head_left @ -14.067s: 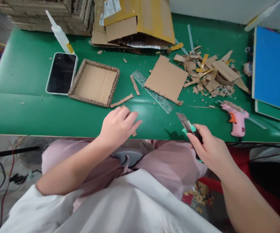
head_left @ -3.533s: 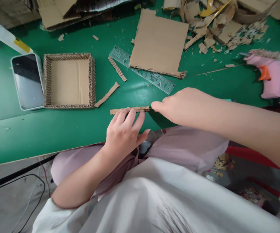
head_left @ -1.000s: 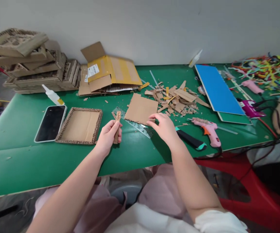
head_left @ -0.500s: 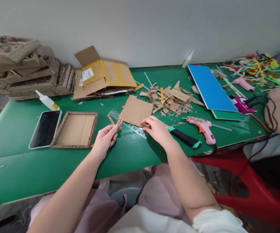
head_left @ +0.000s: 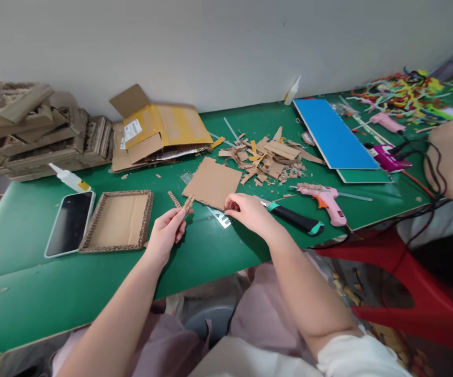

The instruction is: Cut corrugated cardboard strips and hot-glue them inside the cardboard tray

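Note:
My left hand (head_left: pixel 166 229) is closed, pinching a short corrugated cardboard strip (head_left: pixel 188 203) between thumb and fingers. At the near right corner of a flat brown cardboard square (head_left: pixel 213 180), my right hand (head_left: pixel 246 210) has its fingers pinched on the edge; the fingertips are partly hidden. The square lies over a clear ruler (head_left: pixel 221 218), whose lower end shows beneath it. Beside the left hand rests another corrugated strip (head_left: pixel 174 199). A shallow cardboard tray (head_left: pixel 148 220) with corrugated walls sits to the left. A utility knife (head_left: pixel 295 217) with a black and teal handle lies right of my right hand.
A phone (head_left: pixel 69 222) and a glue bottle (head_left: pixel 69 179) lie left, before stacked cardboard frames (head_left: pixel 42 136). Behind are an opened box (head_left: pixel 175 125) and cardboard scraps (head_left: pixel 273 157). Rightward are a pink glue gun (head_left: pixel 324 201), blue board (head_left: pixel 334 133), cables, and another person's arm (head_left: pixel 450 157).
The view has turned slightly. The cardboard square has shifted a little left and covers more of the ruler. Both hands keep their pinched grips.

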`<state>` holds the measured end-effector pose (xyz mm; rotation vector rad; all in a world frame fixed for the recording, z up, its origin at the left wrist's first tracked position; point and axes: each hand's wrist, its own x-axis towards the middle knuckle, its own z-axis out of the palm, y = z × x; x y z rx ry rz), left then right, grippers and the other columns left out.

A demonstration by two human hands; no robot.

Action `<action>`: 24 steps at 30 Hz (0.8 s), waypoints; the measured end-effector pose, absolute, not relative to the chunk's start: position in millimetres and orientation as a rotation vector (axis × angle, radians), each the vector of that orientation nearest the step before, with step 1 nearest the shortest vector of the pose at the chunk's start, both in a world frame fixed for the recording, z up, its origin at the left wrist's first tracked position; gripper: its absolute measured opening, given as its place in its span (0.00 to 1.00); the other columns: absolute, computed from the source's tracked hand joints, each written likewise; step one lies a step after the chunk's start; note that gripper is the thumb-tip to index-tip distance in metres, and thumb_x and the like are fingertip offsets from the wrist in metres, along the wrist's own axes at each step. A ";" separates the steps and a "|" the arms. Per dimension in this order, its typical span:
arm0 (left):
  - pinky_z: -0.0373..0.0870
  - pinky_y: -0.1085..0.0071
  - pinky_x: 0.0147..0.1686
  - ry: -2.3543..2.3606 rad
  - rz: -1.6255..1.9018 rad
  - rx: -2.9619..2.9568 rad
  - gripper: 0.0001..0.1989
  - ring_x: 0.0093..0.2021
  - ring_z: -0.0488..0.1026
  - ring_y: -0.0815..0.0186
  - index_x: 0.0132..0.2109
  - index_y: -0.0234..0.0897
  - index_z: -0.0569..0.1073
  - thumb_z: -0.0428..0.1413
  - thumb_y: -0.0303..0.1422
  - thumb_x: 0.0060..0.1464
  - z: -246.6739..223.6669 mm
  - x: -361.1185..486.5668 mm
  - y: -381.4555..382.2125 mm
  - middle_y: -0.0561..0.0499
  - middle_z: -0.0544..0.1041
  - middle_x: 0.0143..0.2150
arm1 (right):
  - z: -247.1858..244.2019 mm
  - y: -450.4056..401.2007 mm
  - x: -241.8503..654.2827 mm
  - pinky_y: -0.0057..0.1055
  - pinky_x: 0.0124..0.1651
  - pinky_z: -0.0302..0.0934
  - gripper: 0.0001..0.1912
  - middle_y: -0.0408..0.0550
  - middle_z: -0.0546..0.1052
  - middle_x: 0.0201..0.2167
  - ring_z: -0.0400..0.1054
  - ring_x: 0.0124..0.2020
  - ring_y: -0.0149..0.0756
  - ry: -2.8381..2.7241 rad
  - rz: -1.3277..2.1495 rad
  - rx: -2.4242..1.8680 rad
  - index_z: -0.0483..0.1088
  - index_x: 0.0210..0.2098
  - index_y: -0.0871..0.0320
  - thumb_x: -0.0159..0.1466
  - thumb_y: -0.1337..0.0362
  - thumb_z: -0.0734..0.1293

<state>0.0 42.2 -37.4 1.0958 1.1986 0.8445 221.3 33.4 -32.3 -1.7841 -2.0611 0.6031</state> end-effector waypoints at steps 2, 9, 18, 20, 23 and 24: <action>0.45 0.80 0.15 1.207 0.842 1.091 0.19 0.15 0.54 0.79 0.40 0.33 0.73 0.55 0.45 0.50 -37.3 0.0 42.0 0.60 0.59 0.16 | -29.3 39.3 227.8 0.25 0.37 0.59 0.04 0.43 0.73 0.32 0.66 0.35 0.30 -2.061 0.536 -1.773 0.69 0.34 0.56 0.60 0.63 0.65; 0.46 0.80 0.15 1.210 0.848 1.105 0.19 0.15 0.54 0.79 0.39 0.33 0.74 0.55 0.46 0.50 -37.7 0.7 40.8 0.60 0.59 0.16 | -40.7 73.2 268.0 0.53 0.56 0.47 0.19 0.56 0.65 0.54 0.49 0.59 0.54 -1.874 0.182 -1.964 0.73 0.40 0.58 0.57 0.79 0.57; 0.46 0.80 0.15 1.214 0.847 1.092 0.18 0.15 0.54 0.79 0.38 0.33 0.73 0.55 0.45 0.50 -37.2 0.8 40.7 0.60 0.59 0.16 | -48.7 79.2 275.8 0.45 0.53 0.56 0.07 0.52 0.73 0.41 0.63 0.49 0.44 -1.687 0.090 -1.805 0.69 0.35 0.57 0.59 0.69 0.60; 0.46 0.80 0.15 1.209 0.846 1.095 0.18 0.15 0.54 0.79 0.38 0.33 0.73 0.55 0.45 0.50 -37.3 0.6 40.8 0.60 0.59 0.16 | -47.6 81.6 279.2 0.40 0.50 0.61 0.09 0.52 0.73 0.42 0.66 0.46 0.39 -1.549 0.117 -1.723 0.65 0.41 0.57 0.62 0.65 0.57; 0.45 0.80 0.15 1.202 0.848 1.102 0.18 0.15 0.54 0.79 0.38 0.33 0.73 0.55 0.45 0.49 -36.7 0.6 40.8 0.60 0.59 0.16 | -49.3 85.2 285.3 0.37 0.43 0.66 0.11 0.51 0.74 0.41 0.70 0.43 0.36 -1.138 0.348 -1.469 0.59 0.43 0.56 0.62 0.60 0.56; 0.45 0.80 0.15 1.201 0.850 1.102 0.18 0.15 0.54 0.79 0.38 0.33 0.73 0.55 0.45 0.49 -36.2 0.7 40.7 0.60 0.59 0.16 | -50.3 85.9 287.3 0.36 0.42 0.66 0.12 0.51 0.74 0.41 0.71 0.41 0.36 -1.004 0.436 -1.383 0.58 0.42 0.56 0.60 0.59 0.57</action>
